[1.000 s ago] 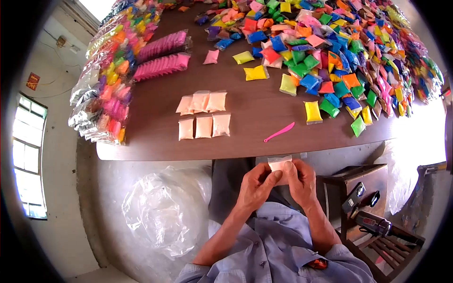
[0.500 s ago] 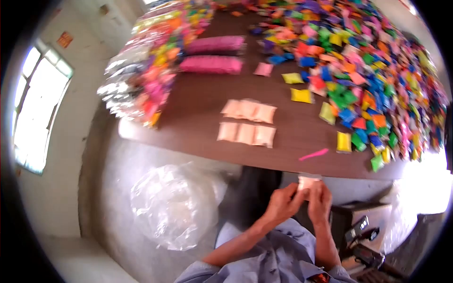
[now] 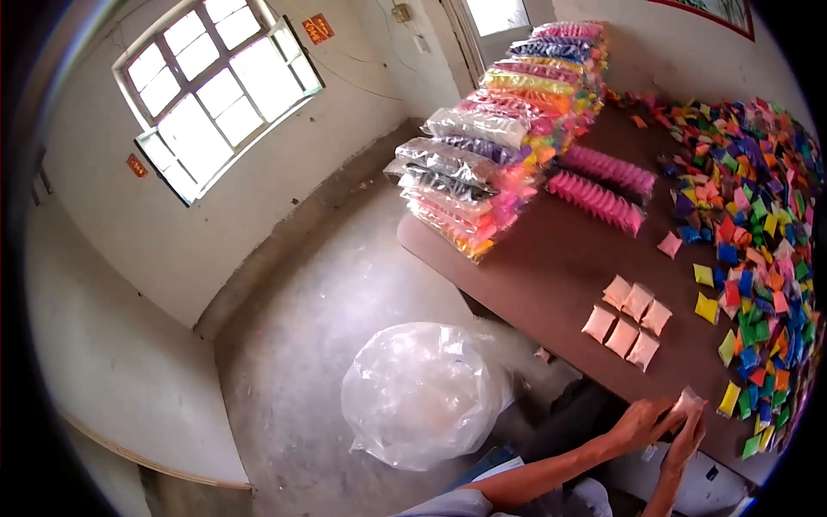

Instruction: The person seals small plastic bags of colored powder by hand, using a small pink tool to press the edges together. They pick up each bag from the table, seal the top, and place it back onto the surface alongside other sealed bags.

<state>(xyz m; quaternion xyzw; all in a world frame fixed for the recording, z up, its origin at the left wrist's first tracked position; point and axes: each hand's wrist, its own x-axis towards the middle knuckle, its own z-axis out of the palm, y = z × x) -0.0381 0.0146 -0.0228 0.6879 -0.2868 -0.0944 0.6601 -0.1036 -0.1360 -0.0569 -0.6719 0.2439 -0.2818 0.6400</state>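
Observation:
My left hand [image 3: 640, 426] and my right hand [image 3: 686, 438] meet at the near edge of the table. Between their fingers is a small pale-peach packet [image 3: 687, 401] in clear plastic, its top end showing above the fingertips. Both hands are closed around its lower part, which the fingers hide. Just beyond them, peach packets [image 3: 621, 339] of the same kind lie flat on the brown table [image 3: 534, 293] in two short rows of three.
Loose coloured packets [image 3: 758, 332] form a large heap along the table's right side. Filled clear bags [image 3: 482, 129] are stacked at the left, beside two long pink packs [image 3: 594, 200]. A big clear plastic bag [image 3: 422, 396] stands on the floor, left of the table.
The head view has swung left, bringing the window and floor further into sight and shifting the table right. Both hands still hold the peach packet, and the two rows keep their arrangement.

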